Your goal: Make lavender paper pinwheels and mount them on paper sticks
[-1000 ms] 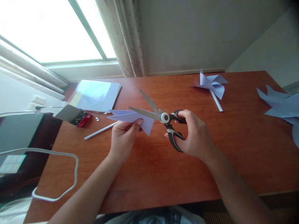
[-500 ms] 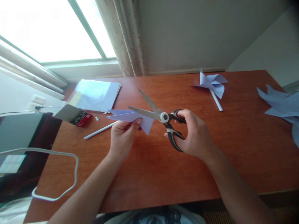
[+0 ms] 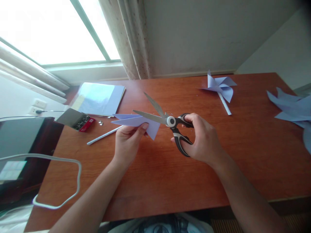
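Note:
Between the thumb and fingers of my left hand [image 3: 128, 140] is a piece of folded pale purple paper [image 3: 153, 128] with pointed flaps to the left. My right hand [image 3: 202, 139] grips the black and grey handles of a pair of scissors [image 3: 171, 121], its blades spread apart. The lower blade lies along the paper's upper edge; whether the paper is between the blades I cannot tell. Behind my left hand, a thin white paper stick [image 3: 103, 136] rests on the wooden table [image 3: 155, 184], its right end hidden.
A paper pinwheel [image 3: 220, 85] on a stick lies at the back right; more cut paper [image 3: 291, 106] is at the right edge. On the left are a small open box [image 3: 80, 121] of metal pieces, a plastic-covered folder [image 3: 99, 97] and a white cable [image 3: 79, 181].

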`<state>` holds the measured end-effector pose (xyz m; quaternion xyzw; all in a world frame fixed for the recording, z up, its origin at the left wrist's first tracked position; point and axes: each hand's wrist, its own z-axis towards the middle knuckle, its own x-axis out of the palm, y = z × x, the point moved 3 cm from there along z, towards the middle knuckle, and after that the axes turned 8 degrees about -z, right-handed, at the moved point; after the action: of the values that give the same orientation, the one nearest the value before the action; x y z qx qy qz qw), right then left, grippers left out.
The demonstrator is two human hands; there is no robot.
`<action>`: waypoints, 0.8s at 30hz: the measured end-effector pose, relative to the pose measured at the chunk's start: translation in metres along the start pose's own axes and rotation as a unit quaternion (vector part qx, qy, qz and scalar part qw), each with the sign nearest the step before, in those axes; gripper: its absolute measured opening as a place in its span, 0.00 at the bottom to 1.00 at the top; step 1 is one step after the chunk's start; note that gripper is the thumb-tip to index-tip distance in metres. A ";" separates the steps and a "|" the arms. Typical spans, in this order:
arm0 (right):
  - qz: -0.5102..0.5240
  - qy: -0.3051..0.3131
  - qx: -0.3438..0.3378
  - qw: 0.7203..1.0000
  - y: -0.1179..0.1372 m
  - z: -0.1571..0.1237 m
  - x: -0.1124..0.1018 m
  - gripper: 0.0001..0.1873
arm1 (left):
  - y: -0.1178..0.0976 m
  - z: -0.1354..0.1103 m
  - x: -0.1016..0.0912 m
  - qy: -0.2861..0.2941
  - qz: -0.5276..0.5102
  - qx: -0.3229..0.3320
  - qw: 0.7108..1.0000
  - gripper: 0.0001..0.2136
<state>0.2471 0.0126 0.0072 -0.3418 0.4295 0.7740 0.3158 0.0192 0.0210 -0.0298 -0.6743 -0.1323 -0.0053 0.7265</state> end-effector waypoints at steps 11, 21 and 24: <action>-0.003 0.004 0.005 1.000 -0.003 -0.001 0.000 0.26 | -0.004 0.000 0.001 -0.015 0.032 0.005 0.999 0.09; -0.031 0.008 -0.008 0.999 0.002 0.000 -0.005 0.26 | -0.002 0.000 -0.001 -0.012 0.033 0.013 0.999 0.08; -0.033 0.007 -0.012 0.999 0.003 0.000 -0.005 0.26 | -0.006 0.000 0.001 -0.011 0.043 0.013 0.999 0.08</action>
<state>0.2477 0.0110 0.0124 -0.3648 0.4105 0.7662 0.3337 0.0188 0.0209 -0.0242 -0.6696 -0.1112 0.0355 0.7335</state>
